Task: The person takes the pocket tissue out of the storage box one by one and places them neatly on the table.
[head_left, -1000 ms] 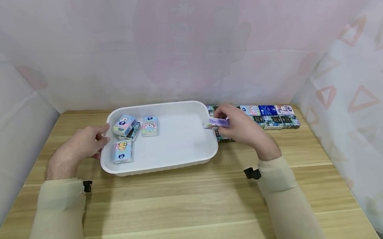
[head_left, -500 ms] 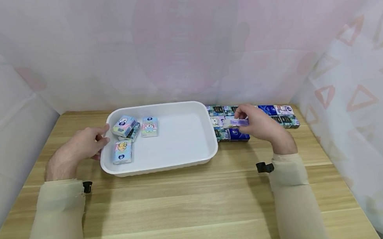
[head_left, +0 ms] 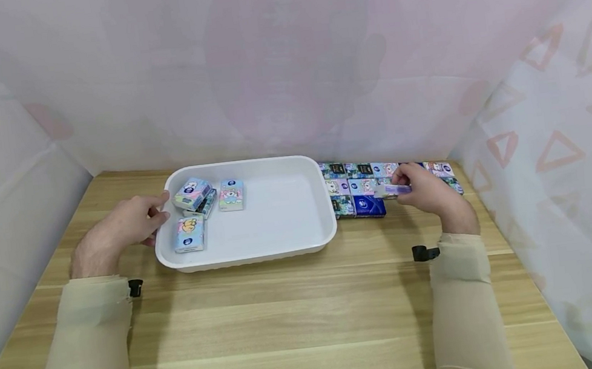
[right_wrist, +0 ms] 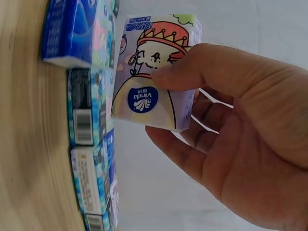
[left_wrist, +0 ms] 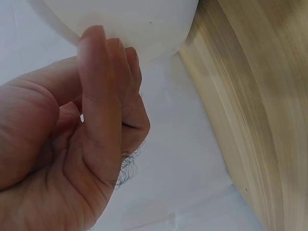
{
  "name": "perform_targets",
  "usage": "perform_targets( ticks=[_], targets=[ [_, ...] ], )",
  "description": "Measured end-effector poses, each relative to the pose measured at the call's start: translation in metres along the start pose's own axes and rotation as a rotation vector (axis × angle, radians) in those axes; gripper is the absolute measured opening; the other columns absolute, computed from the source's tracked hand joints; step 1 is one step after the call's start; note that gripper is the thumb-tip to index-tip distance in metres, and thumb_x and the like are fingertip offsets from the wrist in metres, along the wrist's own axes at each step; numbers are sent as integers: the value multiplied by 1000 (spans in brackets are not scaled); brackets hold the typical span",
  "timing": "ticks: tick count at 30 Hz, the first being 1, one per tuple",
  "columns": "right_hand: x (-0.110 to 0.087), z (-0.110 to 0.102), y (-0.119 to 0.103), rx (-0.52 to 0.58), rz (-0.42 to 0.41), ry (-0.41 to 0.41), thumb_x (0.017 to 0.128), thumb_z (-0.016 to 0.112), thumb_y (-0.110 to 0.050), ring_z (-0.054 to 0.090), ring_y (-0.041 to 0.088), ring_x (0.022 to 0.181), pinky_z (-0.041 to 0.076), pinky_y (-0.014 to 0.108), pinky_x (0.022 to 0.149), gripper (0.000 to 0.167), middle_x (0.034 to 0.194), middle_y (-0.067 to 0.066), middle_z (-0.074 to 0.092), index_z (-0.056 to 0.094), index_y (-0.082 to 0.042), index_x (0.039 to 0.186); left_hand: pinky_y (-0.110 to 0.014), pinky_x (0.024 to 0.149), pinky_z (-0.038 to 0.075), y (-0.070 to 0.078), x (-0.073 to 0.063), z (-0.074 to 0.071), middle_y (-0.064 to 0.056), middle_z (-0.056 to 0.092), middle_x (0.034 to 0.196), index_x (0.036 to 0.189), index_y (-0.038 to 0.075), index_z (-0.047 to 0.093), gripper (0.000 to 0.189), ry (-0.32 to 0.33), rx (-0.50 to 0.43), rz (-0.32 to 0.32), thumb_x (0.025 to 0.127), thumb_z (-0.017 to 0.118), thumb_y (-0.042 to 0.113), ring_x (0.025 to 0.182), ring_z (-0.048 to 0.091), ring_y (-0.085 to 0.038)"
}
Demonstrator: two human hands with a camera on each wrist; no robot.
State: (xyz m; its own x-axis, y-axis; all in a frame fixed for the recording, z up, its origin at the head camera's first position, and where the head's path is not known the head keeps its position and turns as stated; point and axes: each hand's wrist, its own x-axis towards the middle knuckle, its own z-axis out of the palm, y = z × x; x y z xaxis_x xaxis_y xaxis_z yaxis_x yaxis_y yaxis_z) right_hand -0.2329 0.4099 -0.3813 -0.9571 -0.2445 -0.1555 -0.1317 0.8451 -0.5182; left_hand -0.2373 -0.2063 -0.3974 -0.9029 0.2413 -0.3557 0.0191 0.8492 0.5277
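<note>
My left hand [head_left: 132, 221] is at the left end of a white plastic tray [head_left: 276, 253], its fingertips gripping the rim; in the left wrist view the fingers [left_wrist: 98, 72] meet the tray wall [left_wrist: 144, 24]. My right hand [head_left: 428, 194] pinches a small pocket tissue pack [right_wrist: 149, 72] with a crowned cartoon figure, thumb on its printed face. The pack hangs over the near side of the tissue-pack rows [head_left: 364, 186] right of the tray, its purple side up in the head view. My right hand hides part of the rows.
Several tissue packs [head_left: 190, 233] lie in the tray's left part, one [head_left: 193, 193] tilted on another [head_left: 205, 206]. A single pack [head_left: 231, 195] lies apart from them. Fabric walls [head_left: 285, 88] stand behind and at both sides of the wooden table [head_left: 285, 326].
My right hand has moved right, away from the tray's right rim and along the rows, with the tissue pack in its fingers. My left hand and the tray have stayed put.
</note>
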Motion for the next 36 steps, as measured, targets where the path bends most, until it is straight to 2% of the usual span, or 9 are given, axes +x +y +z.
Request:
perform_targets(
  ticks=[7,14,21,23,30,35,36],
  targets=[
    [-2,-2,20,-7,78,-18,102,80,6,59,35,108,54,50,95,25,117,21,64,65,4,122,-34,72,67,-1,1,0,-36,66,128,179,-8,28,66,-1,8,6,122,58,8,83,73,-25],
    [-1,0,32,-19,112,-77,103,79,7,51,32,103,46,47,90,25,107,15,51,59,3,118,-33,72,67,-1,1,1,-36,65,128,179,-8,27,67,1,13,2,122,59,8,84,73,-25],
    [4,8,39,-10,128,-105,93,76,13,50,28,95,44,40,81,29,99,9,50,60,-1,113,-32,71,67,0,0,1,-35,65,126,179,-9,28,66,8,13,5,122,59,7,83,72,-25],
    [10,12,51,0,109,-115,90,78,11,50,28,92,43,40,79,30,97,9,50,60,-3,111,-31,70,67,0,0,2,-34,65,125,179,-9,29,67,11,15,7,121,59,7,83,72,-25],
    [49,37,136,31,72,-149,88,96,-4,56,25,91,48,35,74,35,98,6,60,66,-16,101,-30,69,66,0,-1,2,-32,65,122,178,-9,30,66,17,15,16,121,60,6,82,71,-24],
    [54,39,144,24,116,-206,92,92,-5,63,26,96,56,36,77,24,108,7,71,76,-16,107,-30,69,66,0,0,1,-33,65,124,178,-9,30,66,16,10,16,121,60,6,82,71,-24],
    [47,35,128,9,129,-207,94,89,-3,63,26,97,56,36,79,22,110,9,72,77,-14,108,-30,69,66,0,0,1,-34,65,125,178,-9,30,66,16,11,15,121,60,6,82,71,-24]
  ],
)
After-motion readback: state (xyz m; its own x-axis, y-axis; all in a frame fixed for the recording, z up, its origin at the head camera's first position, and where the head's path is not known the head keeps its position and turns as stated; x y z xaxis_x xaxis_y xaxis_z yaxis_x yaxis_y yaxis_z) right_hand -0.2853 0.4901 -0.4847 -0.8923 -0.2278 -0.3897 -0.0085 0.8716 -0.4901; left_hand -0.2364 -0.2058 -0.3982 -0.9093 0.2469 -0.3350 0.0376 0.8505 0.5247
